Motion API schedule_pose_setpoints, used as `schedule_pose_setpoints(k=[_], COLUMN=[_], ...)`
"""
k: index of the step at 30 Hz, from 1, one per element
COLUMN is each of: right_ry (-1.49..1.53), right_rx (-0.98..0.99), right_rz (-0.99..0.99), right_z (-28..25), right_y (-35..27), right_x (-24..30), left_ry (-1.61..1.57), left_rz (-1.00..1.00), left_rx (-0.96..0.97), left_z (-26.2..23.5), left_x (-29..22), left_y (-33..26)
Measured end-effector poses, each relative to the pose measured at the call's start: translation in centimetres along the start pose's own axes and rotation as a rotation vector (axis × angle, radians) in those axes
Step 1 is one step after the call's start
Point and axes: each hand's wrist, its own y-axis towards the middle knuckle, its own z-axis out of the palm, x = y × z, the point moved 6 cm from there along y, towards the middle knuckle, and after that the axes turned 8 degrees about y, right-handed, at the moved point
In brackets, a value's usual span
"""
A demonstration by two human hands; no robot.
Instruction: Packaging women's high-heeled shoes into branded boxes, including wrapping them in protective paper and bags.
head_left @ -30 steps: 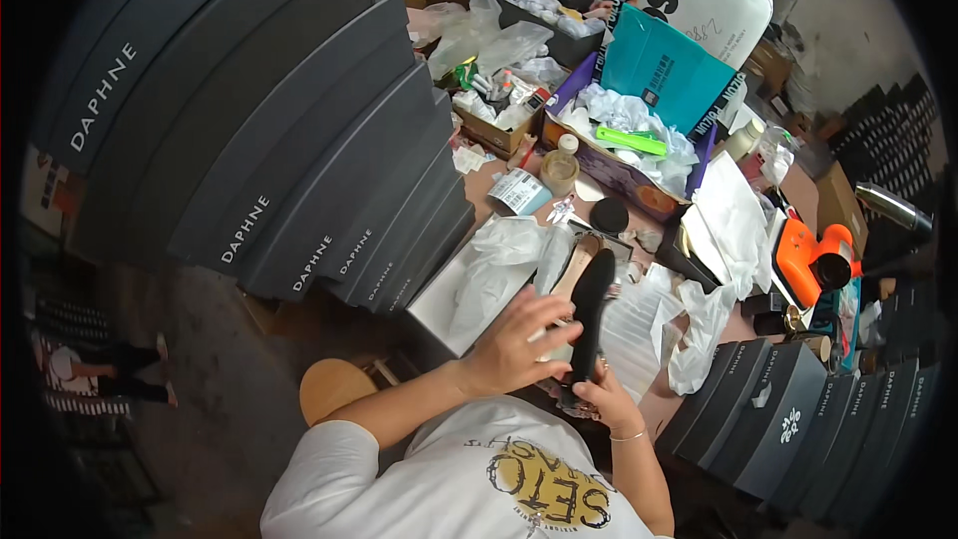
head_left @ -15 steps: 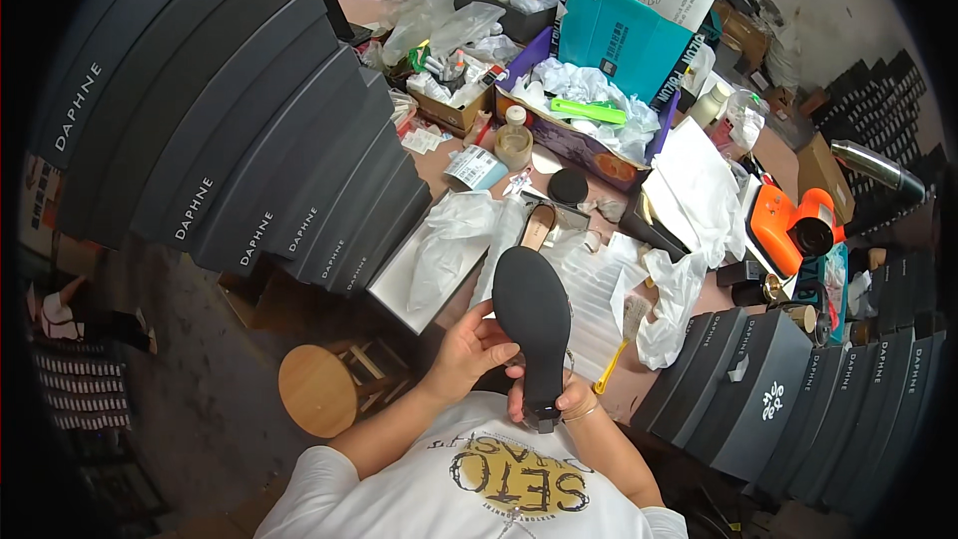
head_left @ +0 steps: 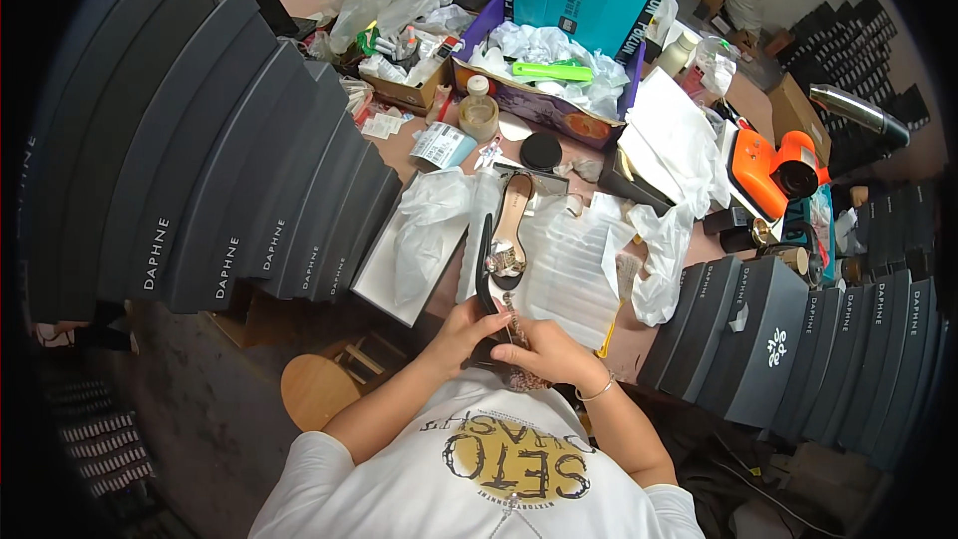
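Close to my body I hold a black-soled sandal (head_left: 486,269), turned edge-on with its toe pointing away from me. My left hand (head_left: 464,337) is closed round its side. My right hand (head_left: 551,351) is closed at its heel end, where a glittery strap shows beneath the fingers; part of the heel is hidden. Just beyond, a second sandal (head_left: 516,210) with a tan insole and a sparkling ornament lies on the white packing sheet (head_left: 569,269). An open shoe box (head_left: 384,284) with a white inside and crumpled tissue (head_left: 436,215) stands to the left.
Tall stacks of dark shoe boxes (head_left: 215,160) rise at the left, with more boxes (head_left: 753,339) at the right. A bottle (head_left: 479,118), a black round lid (head_left: 541,152), a purple carton (head_left: 559,110) and an orange device (head_left: 760,175) sit farther back. A wooden stool (head_left: 319,392) stands lower left.
The held sandal has turned from its sole facing up to edge-on. My right hand has shifted over its heel end. The view has moved, and the second sandal now shows fully.
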Motion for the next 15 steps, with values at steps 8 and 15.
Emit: schedule_pose_setpoints(k=[8, 15], right_ry=[0.022, 0.273], right_rx=[-0.261, -0.508], right_rz=[-0.060, -0.134], right_z=[0.2, -1.5], right_y=[-2.0, -6.9], right_x=[2.4, -3.2], left_ry=[0.022, 0.734], left_rz=[0.145, 0.196], left_rx=[0.136, 0.483], left_z=[-0.4, 4.9], left_x=[-0.5, -2.4], left_y=[1.8, 6.3])
